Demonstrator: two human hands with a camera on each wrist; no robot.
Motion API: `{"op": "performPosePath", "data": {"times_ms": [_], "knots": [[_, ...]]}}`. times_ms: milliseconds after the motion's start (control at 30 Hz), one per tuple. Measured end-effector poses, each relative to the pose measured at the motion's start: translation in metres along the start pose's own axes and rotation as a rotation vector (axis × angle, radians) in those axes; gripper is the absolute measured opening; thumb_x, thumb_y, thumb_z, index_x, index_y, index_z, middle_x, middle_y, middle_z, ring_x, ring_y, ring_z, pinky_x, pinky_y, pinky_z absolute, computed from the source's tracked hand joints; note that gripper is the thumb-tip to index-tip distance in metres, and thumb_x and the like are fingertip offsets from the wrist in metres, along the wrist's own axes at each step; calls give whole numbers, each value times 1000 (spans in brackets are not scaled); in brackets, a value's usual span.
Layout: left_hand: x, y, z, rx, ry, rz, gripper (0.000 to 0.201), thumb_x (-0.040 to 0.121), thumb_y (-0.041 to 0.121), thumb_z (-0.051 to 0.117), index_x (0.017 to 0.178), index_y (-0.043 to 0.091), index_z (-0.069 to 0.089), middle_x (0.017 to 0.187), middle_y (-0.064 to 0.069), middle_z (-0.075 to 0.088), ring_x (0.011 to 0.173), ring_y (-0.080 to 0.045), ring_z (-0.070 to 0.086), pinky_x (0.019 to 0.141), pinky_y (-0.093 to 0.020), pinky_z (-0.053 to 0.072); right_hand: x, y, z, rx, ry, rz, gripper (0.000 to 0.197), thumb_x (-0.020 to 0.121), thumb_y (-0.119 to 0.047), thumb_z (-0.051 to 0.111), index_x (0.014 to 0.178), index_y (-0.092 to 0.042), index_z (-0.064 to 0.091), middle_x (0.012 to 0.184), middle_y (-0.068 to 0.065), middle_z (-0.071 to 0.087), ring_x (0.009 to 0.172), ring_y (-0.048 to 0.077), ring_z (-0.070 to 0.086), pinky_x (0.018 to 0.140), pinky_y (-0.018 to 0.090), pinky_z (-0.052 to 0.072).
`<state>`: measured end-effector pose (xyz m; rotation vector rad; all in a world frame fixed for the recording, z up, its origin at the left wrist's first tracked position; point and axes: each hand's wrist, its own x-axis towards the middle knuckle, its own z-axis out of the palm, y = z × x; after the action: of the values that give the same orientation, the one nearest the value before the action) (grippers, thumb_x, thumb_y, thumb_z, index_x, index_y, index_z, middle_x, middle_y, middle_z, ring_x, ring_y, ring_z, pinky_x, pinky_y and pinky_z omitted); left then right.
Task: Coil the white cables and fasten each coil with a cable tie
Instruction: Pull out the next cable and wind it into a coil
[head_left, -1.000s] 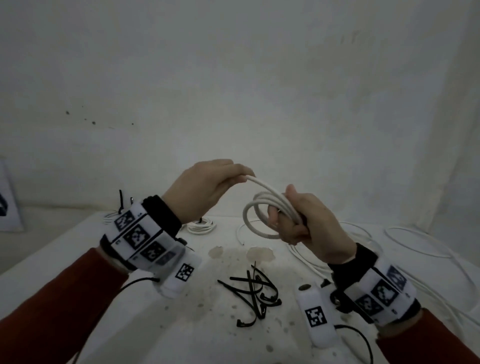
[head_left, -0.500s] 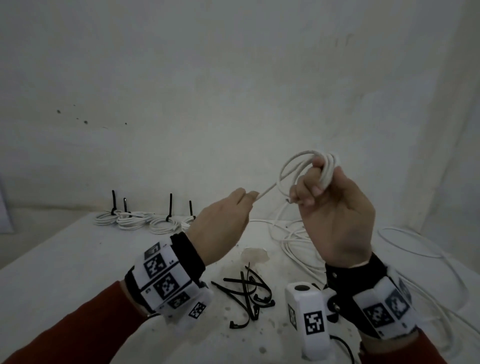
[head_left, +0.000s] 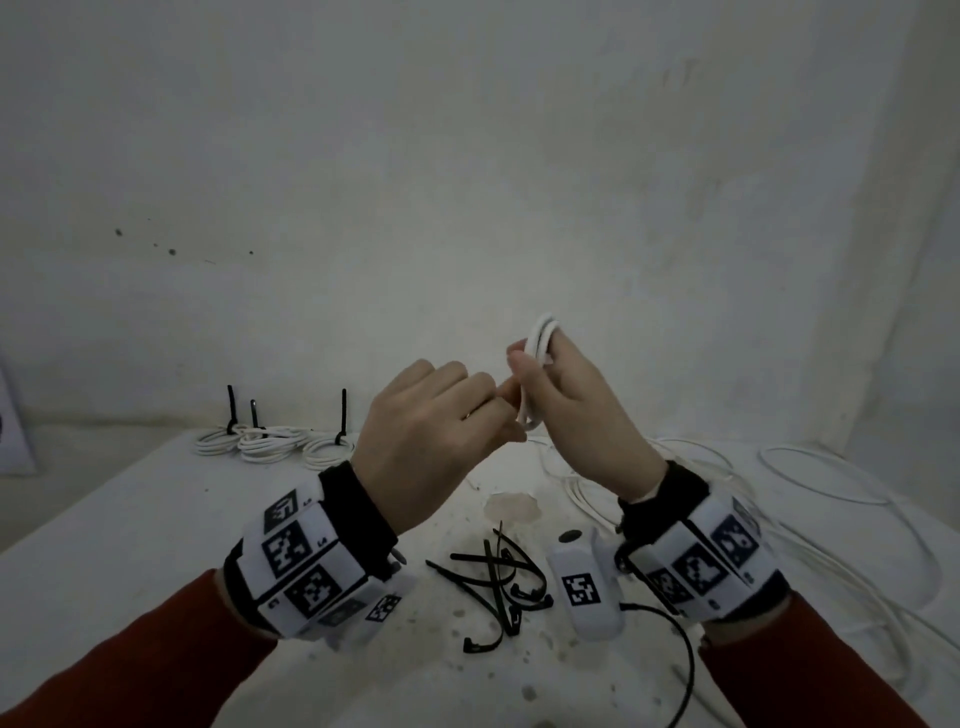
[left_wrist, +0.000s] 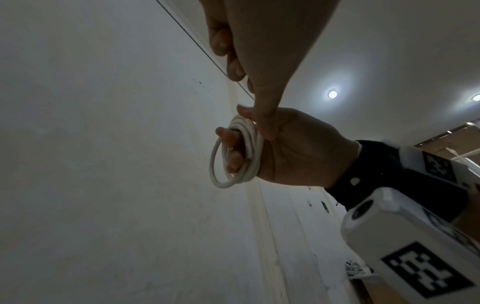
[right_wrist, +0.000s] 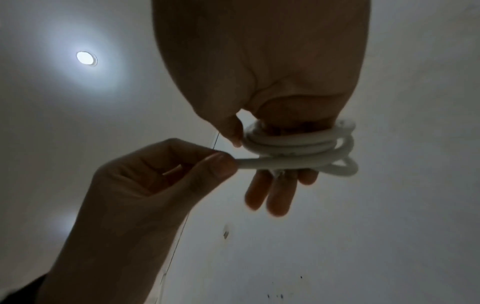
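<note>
My right hand (head_left: 576, 415) holds the springy white cable coil (right_wrist: 298, 148) looped around its fingers while my left hand (right_wrist: 161, 176) pinches the stiff free end, likely to unwind if released.

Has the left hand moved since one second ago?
Yes. The left hand has shifted right, off the tied coils at the table's far edge, toward the right hand.
</note>
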<state>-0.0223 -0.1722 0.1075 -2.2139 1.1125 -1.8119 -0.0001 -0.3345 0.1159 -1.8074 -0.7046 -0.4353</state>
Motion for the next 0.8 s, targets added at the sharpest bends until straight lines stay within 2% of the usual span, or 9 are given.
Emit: {"op": "performPosePath", "data": {"times_ms": [133,233,300,400,500,567,667,733,800], "knots": [[-3,-5,-2,-102,68,2,37,91,40,61,67,13,69,61,1,57,56,-19,49,56,-31,30,-10,-4,0,86,-138,90,29,102,-22,39,96,1,55,56,6,58,53,23,57,58,26,48],[-2,-2,-1,-212,100,-60,35,90,41,61,70,14,69,66,2,58,62,-17,46,61,-28,29,-16,-10,5,148,-177,97,53,105,-29,29,62,-19,59,48,5,51,49,22,51,54,25,42],[0,2,-1,-292,103,-137,30,88,40,63,72,14,68,71,2,58,67,-15,45,65,-27,31,-18,-10,9,143,-163,146,63,104,-38,23,54,-22,58,45,-1,46,45,16,45,50,25,37],[3,-1,-2,-445,38,-301,32,87,43,59,93,12,65,89,5,60,81,-10,49,74,-27,38,-20,-9,7,212,-144,226,62,102,-45,23,61,-11,55,41,-6,37,38,9,32,45,24,28],[1,-10,1,-661,-179,-487,41,85,53,53,112,21,55,99,18,60,92,-2,55,83,-18,40,-18,-9,3,257,-96,282,59,103,-43,24,67,-8,55,36,-7,32,33,9,26,44,23,22],[-3,-12,5,-782,-298,-553,40,85,56,53,109,25,56,98,19,62,93,-2,58,81,-12,42,-18,-7,1,288,-22,307,49,103,-41,26,75,-8,50,38,-6,30,33,9,24,45,24,20],[-8,-9,10,-891,-438,-592,42,84,52,56,111,21,59,94,13,59,89,-3,58,78,-11,45,-18,-4,3,261,83,341,36,102,-40,31,90,-10,46,42,-5,33,35,10,28,44,24,24],[-10,-4,14,-861,-508,-529,37,85,50,52,104,19,60,91,6,55,84,-6,54,75,-15,44,-17,-2,6,227,156,345,33,102,-40,32,95,-10,44,44,-3,37,34,10,33,42,25,29],[-11,3,17,-859,-497,-529,29,91,46,49,91,18,58,82,3,54,75,-9,51,69,-22,43,-15,0,9,197,243,327,34,101,-42,34,97,-9,43,55,2,43,37,11,39,39,24,32]]}}
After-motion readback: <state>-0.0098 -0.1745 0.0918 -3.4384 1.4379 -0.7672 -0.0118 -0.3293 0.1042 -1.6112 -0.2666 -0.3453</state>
